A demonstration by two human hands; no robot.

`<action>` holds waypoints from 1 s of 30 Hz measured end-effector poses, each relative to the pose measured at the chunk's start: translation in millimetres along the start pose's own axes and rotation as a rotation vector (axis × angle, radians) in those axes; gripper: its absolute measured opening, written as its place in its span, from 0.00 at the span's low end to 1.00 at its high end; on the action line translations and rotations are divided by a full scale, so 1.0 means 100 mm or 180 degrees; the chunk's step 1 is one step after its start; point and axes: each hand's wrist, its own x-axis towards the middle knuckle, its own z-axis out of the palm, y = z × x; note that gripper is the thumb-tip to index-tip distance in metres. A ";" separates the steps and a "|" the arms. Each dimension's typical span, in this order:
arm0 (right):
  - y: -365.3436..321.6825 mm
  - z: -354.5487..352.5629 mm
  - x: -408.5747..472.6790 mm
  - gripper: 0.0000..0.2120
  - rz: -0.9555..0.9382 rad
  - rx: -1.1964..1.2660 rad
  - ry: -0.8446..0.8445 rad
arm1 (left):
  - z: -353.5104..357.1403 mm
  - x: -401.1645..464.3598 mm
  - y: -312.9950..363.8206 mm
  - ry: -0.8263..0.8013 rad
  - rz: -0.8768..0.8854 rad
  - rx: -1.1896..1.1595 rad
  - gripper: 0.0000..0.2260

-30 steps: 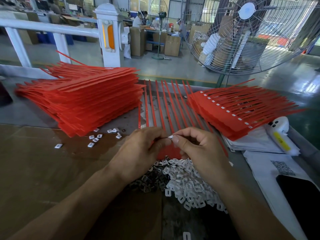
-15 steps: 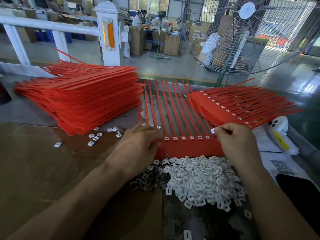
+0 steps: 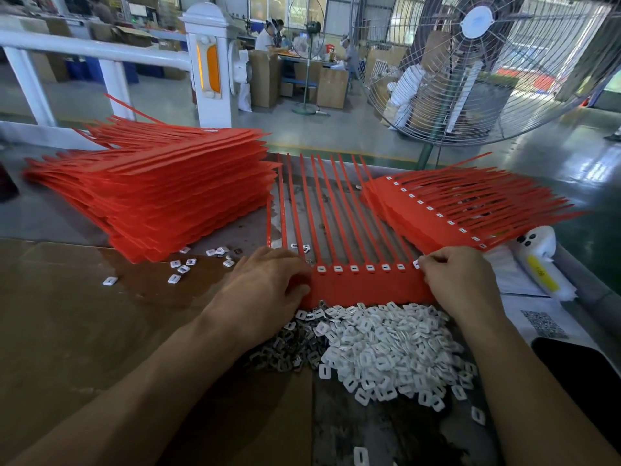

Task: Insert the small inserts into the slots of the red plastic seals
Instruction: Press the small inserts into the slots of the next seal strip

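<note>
free: bare brown board (image 3: 67,331) lower left | blocked: tall red seal stack (image 3: 161,196) upper left, lower stack (image 3: 453,210) upper right, insert heap (image 3: 379,348) bottom centre | right edge: white handheld device (image 3: 541,264), papers (image 3: 537,317)
</note>
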 end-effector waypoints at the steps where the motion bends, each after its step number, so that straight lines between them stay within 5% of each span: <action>1: -0.01 0.00 0.00 0.11 0.0012 -0.0025 -0.0033 | 0.00 0.00 0.00 -0.0002 0.0004 -0.0002 0.11; 23: -0.06 0.04 -0.03 0.04 -0.0109 -0.0198 0.0111 | -0.02 0.00 0.01 -0.0100 -0.0019 0.0037 0.13; 30: -0.11 0.01 -0.15 0.06 -0.0411 -0.0782 0.0059 | -0.03 0.00 0.02 -0.0136 -0.0027 0.0062 0.14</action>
